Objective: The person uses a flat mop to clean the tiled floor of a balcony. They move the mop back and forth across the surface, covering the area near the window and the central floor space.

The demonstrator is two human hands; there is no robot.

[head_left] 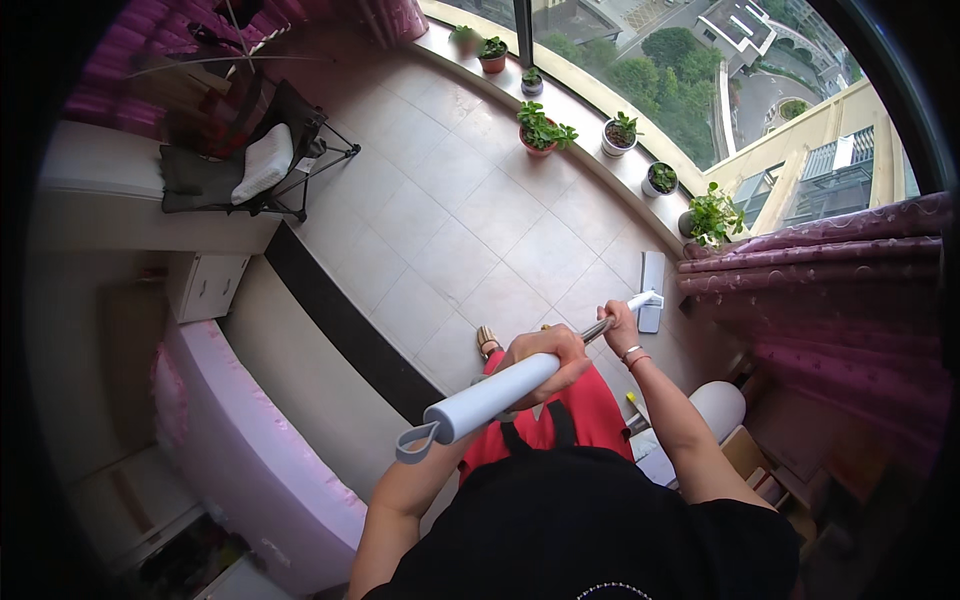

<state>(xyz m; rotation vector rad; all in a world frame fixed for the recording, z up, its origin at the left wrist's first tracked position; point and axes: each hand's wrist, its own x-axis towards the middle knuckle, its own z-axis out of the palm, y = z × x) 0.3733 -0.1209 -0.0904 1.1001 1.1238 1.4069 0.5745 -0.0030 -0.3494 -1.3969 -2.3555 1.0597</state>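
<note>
A flat mop with a light blue-grey grip [485,398] and a metal pole slants across in front of my body. My left hand [550,358] is wrapped round the pole at the far end of the grip, whose grey hanging loop [415,441] points back toward me. Farther down the pole, my right hand [620,322] is closed round it, with bands on its wrist. Beyond my right hand, the flat grey mop head [651,270] lies on the tiled floor [500,240] at the right, close to the curtain.
Potted plants [620,132] line the window ledge [645,190], and one red pot [540,135] is beside it. A purple curtain [820,270] hangs at the right. At the left are a dark folding chair [215,175] with a white pillow, and a bed [250,430].
</note>
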